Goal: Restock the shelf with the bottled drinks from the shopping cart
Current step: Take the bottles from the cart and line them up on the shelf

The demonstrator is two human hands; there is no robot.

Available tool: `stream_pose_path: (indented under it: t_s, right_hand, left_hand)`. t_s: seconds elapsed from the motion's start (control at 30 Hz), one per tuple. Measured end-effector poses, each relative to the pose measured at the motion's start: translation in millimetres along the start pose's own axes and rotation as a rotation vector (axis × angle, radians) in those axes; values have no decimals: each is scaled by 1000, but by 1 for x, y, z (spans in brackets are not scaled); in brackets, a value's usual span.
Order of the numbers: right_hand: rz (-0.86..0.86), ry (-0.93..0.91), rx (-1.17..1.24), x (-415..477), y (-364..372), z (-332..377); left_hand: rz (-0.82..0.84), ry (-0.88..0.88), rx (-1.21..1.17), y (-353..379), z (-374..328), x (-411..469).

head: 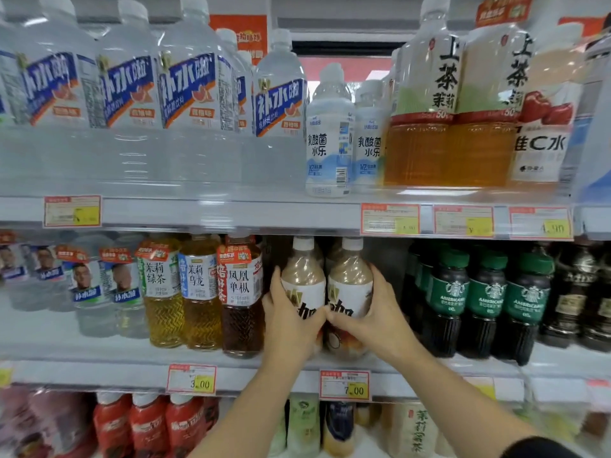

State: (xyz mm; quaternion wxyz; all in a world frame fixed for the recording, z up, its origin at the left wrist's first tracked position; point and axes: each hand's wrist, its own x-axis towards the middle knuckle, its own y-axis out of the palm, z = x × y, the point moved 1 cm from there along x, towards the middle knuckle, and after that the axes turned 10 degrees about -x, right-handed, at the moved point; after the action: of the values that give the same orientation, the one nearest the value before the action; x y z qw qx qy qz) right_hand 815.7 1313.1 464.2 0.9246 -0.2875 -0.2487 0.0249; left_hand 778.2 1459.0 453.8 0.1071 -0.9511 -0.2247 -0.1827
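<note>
On the middle shelf (99, 365), between the tea bottles (243, 302) and the green-labelled coffee bottles (496, 299), 2 beige milk-tea bottles are standing side by side. Left hand (291, 322) is wrapping the left bottle (302, 276); right hand (377, 315) is wrapping the right bottle (350, 279), each grip closed around its bottle. Placement appears under way; next move likely calls for seating both upright, then releasing.

Your left hand (291, 320) and right hand (370, 320) hide both milk-tea bottles' (350, 276) lower labels; top-shelf price tags (463, 221) blur unreadable.
</note>
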Motion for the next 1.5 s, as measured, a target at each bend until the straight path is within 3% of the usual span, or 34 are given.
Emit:
stream_pose_path:
  t_s: [0.13, 0.27, 0.53, 0.8, 1.27, 1.43, 1.5]
  right_hand:
    - [-136, 37, -78, -15, 10, -9]
    - [-154, 101, -75, -18, 14, -16]
    - [15, 54, -52, -21, 5, -23]
    - [128, -19, -93, -22, 7, -13]
    - [135, 39, -120, -25, 11, -3]
    - [-185, -109, -145, -65, 11, 12]
    - [-174, -191, -132, -97, 22, 5]
  left_hand:
    - [159, 12, -30, -12, 13, -14]
    - [101, 32, 90, -13, 14, -15]
    - [30, 43, 250, -8, 12, -13]
    - [56, -2, 219, -8, 12, -5]
    - [61, -1, 272, -12, 9, 1]
    - [114, 33, 213, -18, 2, -13]
    - [59, 159, 168, -28, 8, -36]
